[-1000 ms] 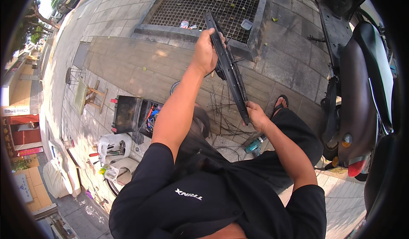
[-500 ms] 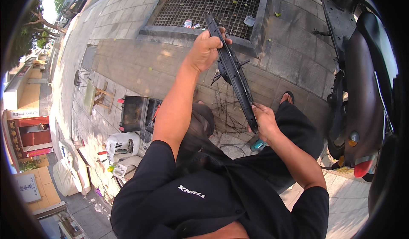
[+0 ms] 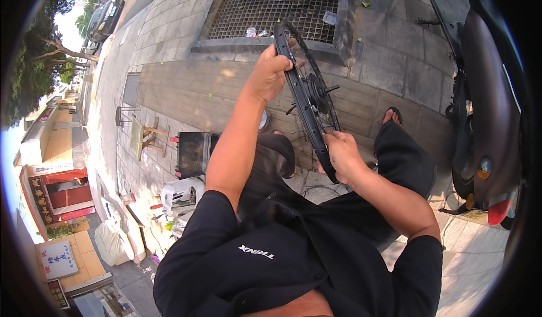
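Observation:
In front of me I hold a black bicycle wheel (image 3: 304,105) with no tyre on its rim. It is seen nearly edge-on and slants from upper left to lower right. My left hand (image 3: 270,73) is closed on the far end of the rim, the thumb over its outer face. Lower down, my right hand (image 3: 344,156) grips the near end of the rim. Between the two sides of the rim sits the hub (image 3: 317,89), with its axle sticking out both ways. Thin spokes are hard to make out against the paving.
A motor scooter (image 3: 491,108) stands close on the right. To the left are an open black toolbox (image 3: 195,153), a white container (image 3: 182,193) with tools and a small wooden stool (image 3: 149,136). Ahead lies a tree grate (image 3: 243,12) with a raised stone edge (image 3: 237,50).
The wheel has turned in my hands, so its far side and hub now show more. Both hands stay on the rim. The surroundings have shifted slightly right in the view.

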`<state>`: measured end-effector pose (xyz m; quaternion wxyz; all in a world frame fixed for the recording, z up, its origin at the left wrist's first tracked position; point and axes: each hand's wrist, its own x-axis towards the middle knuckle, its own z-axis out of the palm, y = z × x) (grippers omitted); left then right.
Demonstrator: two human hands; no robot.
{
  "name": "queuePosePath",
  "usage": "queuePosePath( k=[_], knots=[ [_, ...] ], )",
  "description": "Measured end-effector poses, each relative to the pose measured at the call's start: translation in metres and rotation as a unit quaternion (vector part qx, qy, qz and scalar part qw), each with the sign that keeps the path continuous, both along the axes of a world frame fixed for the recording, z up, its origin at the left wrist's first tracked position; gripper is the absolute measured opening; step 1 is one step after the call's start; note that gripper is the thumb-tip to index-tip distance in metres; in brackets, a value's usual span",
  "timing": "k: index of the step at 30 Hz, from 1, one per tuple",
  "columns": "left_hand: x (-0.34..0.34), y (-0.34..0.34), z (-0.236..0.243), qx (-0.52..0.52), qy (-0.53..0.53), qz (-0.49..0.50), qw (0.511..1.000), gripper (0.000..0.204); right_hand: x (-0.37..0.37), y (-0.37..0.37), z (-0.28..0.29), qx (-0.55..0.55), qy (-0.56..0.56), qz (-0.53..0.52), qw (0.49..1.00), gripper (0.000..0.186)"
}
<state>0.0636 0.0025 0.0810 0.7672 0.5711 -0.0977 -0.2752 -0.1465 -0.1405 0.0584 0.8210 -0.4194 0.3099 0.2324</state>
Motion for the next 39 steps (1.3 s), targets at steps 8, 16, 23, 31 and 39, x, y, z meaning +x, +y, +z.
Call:
queuePosePath(
  k=[8, 16, 23, 31, 39],
  knots=[
    [-0.058, 0.008, 0.009, 0.031, 0.107, 0.023, 0.994, 0.040, 0.030, -0.007, 0.004, 0.051, 0.029, 0.045, 0.997, 0.025],
    [-0.053, 0.036, -0.002, 0.011, 0.140, -0.046, 0.989, 0.048, 0.069, 0.001, 0.019, 0.062, -0.002, 0.093, 0.994, 0.030],
    [-0.063, 0.024, -0.006, 0.031, 0.123, 0.025, 0.992, 0.048, 0.093, 0.000, -0.033, -0.117, -0.139, 0.161, 0.970, 0.023],
    [-0.055, 0.023, 0.002, 0.089, 0.048, 0.000, 0.995, 0.048, 0.081, -0.016, -0.094, -0.520, -0.387, 0.495, 0.578, 0.058],
    [-0.051, 0.028, -0.006, 0.095, 0.035, -0.004, 0.995, 0.048, 0.073, 0.011, -0.152, -0.595, -0.479, 0.477, 0.436, 0.043]
  ],
)
